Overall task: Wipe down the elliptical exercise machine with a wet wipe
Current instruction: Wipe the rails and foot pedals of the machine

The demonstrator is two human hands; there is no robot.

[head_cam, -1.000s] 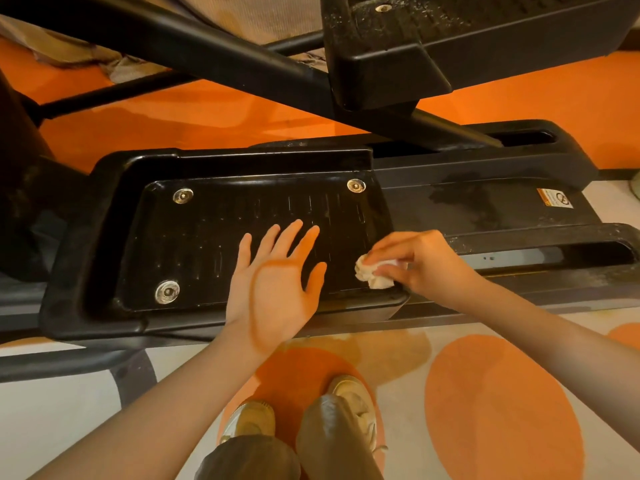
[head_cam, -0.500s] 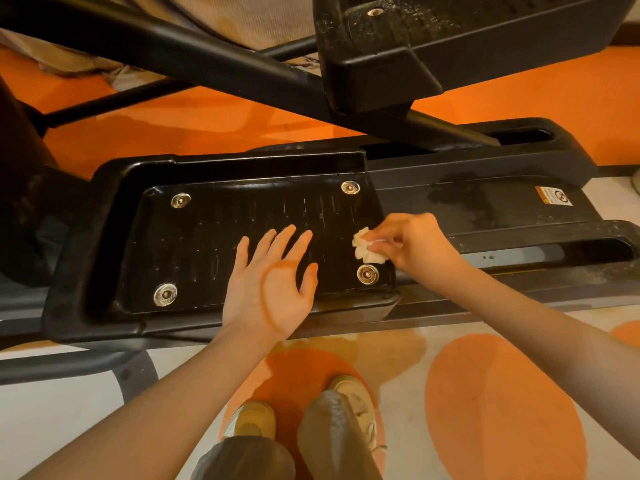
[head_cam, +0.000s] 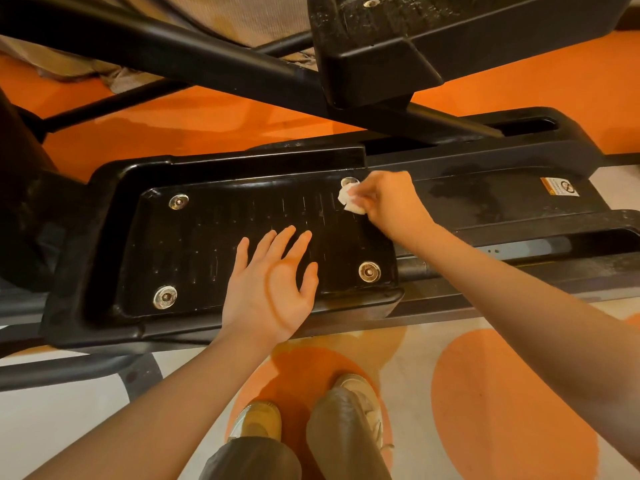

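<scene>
The elliptical's near foot pedal [head_cam: 194, 251] is a black ribbed tray with silver bolts at its corners. My right hand [head_cam: 389, 202] pinches a crumpled white wet wipe [head_cam: 349, 201] against the pedal's far right corner, just beside the upper right bolt. My left hand [head_cam: 272, 289] is spread flat with straight fingers over the pedal's near middle, palm down. The second pedal [head_cam: 450, 36] hangs above at the top right.
A black crank arm [head_cam: 180, 53] crosses diagonally above the pedal. The machine's rear rail [head_cam: 502, 202] with a warning sticker [head_cam: 559, 186] extends right. My feet [head_cam: 311, 410] stand on a white floor with orange circles. Orange matting lies behind the machine.
My right hand has slid the wipe from the pedal's near right edge up along its right side to the far right corner. My left hand has stayed nearly still.
</scene>
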